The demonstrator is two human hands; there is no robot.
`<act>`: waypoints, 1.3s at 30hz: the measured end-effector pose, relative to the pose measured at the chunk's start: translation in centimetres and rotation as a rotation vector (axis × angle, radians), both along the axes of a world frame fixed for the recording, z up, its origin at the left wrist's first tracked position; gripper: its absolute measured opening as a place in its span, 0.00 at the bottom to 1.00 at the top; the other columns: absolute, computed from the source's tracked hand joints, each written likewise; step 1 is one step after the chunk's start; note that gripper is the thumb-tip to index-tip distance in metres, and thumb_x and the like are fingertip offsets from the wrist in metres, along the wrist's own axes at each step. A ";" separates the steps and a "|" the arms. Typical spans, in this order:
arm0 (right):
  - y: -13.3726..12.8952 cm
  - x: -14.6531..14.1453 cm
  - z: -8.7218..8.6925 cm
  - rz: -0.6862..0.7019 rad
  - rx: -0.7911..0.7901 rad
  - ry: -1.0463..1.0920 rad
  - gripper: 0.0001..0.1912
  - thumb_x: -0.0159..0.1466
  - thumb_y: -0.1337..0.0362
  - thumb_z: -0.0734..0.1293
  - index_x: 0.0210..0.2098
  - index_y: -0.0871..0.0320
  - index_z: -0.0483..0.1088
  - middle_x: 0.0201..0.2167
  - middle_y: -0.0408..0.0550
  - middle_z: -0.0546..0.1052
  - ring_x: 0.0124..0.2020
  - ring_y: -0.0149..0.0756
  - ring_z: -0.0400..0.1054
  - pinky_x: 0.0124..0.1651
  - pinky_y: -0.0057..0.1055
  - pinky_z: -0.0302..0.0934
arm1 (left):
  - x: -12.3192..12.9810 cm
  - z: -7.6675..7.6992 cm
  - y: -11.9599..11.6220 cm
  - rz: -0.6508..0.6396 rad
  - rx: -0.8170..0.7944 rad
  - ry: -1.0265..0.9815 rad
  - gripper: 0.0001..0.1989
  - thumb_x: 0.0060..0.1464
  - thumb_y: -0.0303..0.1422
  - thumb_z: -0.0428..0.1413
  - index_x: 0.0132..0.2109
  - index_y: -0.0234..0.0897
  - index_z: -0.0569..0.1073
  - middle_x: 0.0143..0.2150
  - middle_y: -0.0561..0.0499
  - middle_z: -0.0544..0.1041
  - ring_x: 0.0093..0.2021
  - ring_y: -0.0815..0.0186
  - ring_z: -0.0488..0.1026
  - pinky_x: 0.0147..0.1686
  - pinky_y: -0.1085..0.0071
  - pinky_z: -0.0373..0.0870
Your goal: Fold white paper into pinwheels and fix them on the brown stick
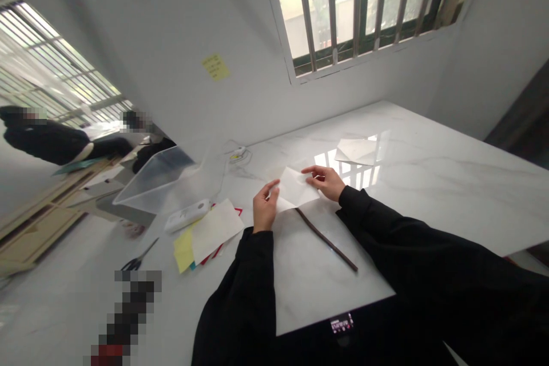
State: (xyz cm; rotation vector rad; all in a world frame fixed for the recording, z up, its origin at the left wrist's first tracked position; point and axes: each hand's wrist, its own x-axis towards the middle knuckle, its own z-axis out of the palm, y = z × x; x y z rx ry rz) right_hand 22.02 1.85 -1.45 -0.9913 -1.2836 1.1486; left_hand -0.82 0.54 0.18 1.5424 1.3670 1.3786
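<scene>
Between my two hands is a white sheet of paper (295,187), raised a little over the marble-patterned table. My left hand (266,205) pinches its left edge between thumb and fingers. At the upper right edge, my right hand (326,182) grips the same sheet, thumb below and fingers above. A thin dark brown stick (328,242) lies on the table under the paper's near corner, slanting toward me; whether its far end reaches beneath the sheet is hidden. To the left of my left hand rests a stack of coloured and white paper (217,233).
More white sheets (355,151) lie farther back on the table (450,183). On the left are a clear plastic bin (150,180), a white device (187,215) and scissors (139,257). A small white gadget (238,153) with a cable sits by the wall. Other people sit far left.
</scene>
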 end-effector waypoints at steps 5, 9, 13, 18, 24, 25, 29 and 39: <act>-0.2 -0.1 0.2 0.051 0.028 0.009 0.25 0.53 0.56 0.75 0.49 0.58 0.80 0.27 0.38 0.67 0.24 0.27 0.59 0.28 0.29 0.55 | -0.2 -0.7 0.5 0.110 0.049 -0.021 0.18 0.57 0.45 0.63 0.44 0.34 0.84 0.46 0.41 0.85 0.49 0.55 0.82 0.55 0.60 0.76; -0.3 -0.1 0.4 0.085 -0.039 0.113 0.31 0.51 0.56 0.78 0.53 0.59 0.76 0.23 0.36 0.68 0.25 0.29 0.62 0.30 0.29 0.58 | -0.2 -0.8 0.6 0.177 0.112 -0.043 0.19 0.57 0.45 0.62 0.45 0.34 0.84 0.46 0.41 0.85 0.49 0.55 0.82 0.57 0.60 0.76; -0.4 -0.1 0.3 0.108 -0.114 0.192 0.34 0.52 0.57 0.78 0.57 0.58 0.74 0.26 0.37 0.72 0.27 0.28 0.64 0.32 0.28 0.61 | -0.1 -0.7 0.6 0.203 0.127 -0.081 0.19 0.57 0.46 0.63 0.44 0.34 0.83 0.46 0.40 0.85 0.48 0.55 0.82 0.55 0.60 0.77; -0.5 -0.1 0.0 0.080 -0.198 0.275 0.38 0.51 0.59 0.81 0.59 0.56 0.73 0.28 0.37 0.75 0.27 0.27 0.65 0.32 0.27 0.61 | 0.0 -0.5 0.4 0.184 0.165 -0.091 0.19 0.57 0.44 0.64 0.47 0.33 0.83 0.49 0.40 0.85 0.50 0.55 0.82 0.56 0.61 0.77; -0.9 -0.6 0.5 -0.020 -0.361 0.400 0.32 0.46 0.68 0.83 0.50 0.58 0.77 0.27 0.40 0.77 0.28 0.28 0.67 0.31 0.26 0.62 | -0.3 -0.9 0.9 0.201 0.167 -0.169 0.19 0.55 0.43 0.67 0.48 0.35 0.84 0.49 0.41 0.85 0.48 0.59 0.82 0.50 0.66 0.78; -0.9 -0.6 0.7 -0.045 -0.389 0.420 0.27 0.46 0.69 0.83 0.45 0.58 0.78 0.28 0.41 0.77 0.29 0.29 0.68 0.31 0.26 0.62 | -0.4 -1.0 1.0 0.214 0.147 -0.202 0.19 0.54 0.43 0.67 0.48 0.35 0.84 0.46 0.42 0.85 0.42 0.62 0.82 0.43 0.70 0.78; -0.5 0.2 1.3 -0.151 -0.486 0.505 0.14 0.52 0.74 0.78 0.36 0.59 0.75 0.28 0.42 0.76 0.25 0.27 0.66 0.26 0.23 0.61 | -0.5 -0.7 1.0 0.264 0.019 -0.339 0.21 0.53 0.44 0.67 0.48 0.33 0.82 0.40 0.45 0.84 0.18 0.79 0.59 0.18 0.77 0.56; 2.4 5.8 2.3 -0.322 -0.501 0.662 0.04 0.67 0.68 0.66 0.36 0.60 0.73 0.28 0.45 0.76 0.28 0.34 0.72 0.33 0.30 0.72 | 0.6 -0.2 0.4 0.219 -0.035 -0.420 0.18 0.47 0.40 0.65 0.41 0.30 0.78 0.27 0.51 0.79 0.15 0.79 0.53 0.17 0.76 0.46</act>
